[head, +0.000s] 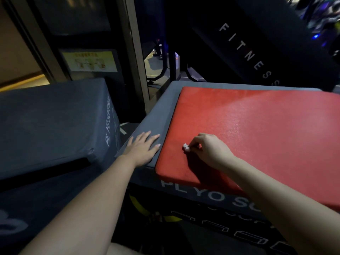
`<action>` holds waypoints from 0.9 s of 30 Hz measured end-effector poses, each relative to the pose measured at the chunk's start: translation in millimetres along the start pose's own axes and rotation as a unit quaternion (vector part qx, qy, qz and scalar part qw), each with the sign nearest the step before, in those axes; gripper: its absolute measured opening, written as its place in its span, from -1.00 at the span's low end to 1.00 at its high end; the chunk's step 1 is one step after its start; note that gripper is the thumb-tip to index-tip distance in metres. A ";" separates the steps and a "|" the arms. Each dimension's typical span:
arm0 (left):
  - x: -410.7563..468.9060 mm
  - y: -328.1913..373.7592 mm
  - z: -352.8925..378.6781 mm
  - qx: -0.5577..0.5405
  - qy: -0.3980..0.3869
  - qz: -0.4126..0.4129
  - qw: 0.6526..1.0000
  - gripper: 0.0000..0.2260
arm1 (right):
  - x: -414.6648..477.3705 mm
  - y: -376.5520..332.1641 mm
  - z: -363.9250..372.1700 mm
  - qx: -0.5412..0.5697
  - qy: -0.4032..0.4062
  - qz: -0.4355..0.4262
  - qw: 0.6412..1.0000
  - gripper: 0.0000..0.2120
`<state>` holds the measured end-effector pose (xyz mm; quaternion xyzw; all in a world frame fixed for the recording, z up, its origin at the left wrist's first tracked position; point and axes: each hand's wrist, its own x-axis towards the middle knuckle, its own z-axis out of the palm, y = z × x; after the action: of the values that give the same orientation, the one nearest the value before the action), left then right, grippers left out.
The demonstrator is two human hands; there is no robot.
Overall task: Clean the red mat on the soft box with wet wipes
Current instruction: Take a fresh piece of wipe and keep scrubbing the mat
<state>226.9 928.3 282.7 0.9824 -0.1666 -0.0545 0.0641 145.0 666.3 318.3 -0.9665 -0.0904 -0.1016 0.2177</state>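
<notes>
Here the red mat (257,135) lies flat on top of the grey soft box (156,118), covering most of it and leaving a grey strip along the mat's left and far edges. On the mat's near-left corner the right hand (211,150) pinches a small crumpled wet wipe (186,147) between curled fingertips, with the wipe down at the mat surface. The left hand (142,147) rests flat, fingers straight, on the grey strip just beside the mat's left edge, holding nothing.

The wipe is bunched into a tiny wad, so each stroke would likely cover very little and leave streaks or missed patches. It could also slip from so slight a pinch. The mat seems loose on the box, so a hard push might slide it, since the left hand steadies the box and not the mat.

Counted: one mat, one wipe, two hands, and two soft boxes, the second box (55,122) well left of the mat.
</notes>
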 end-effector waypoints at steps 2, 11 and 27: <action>9.8 0.3 -6.5 0.000 0.043 0.011 0.999 -0.61 | 8.0 3.7 4.7 -0.001 0.018 0.006 1.000 -0.79; 69.9 4.9 -3.7 0.002 0.121 0.003 0.993 -0.63 | 92.9 38.5 13.5 -0.020 0.069 0.059 0.996 -0.69; 158.0 7.0 13.1 -0.028 0.090 -0.053 0.994 -0.48 | 247.3 120.6 21.8 -0.063 0.118 0.093 0.987 -0.66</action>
<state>371.2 867.5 257.3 0.9886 -0.1062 0.0263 0.1036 413.0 601.0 308.8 -0.9636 0.0324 -0.2001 0.1742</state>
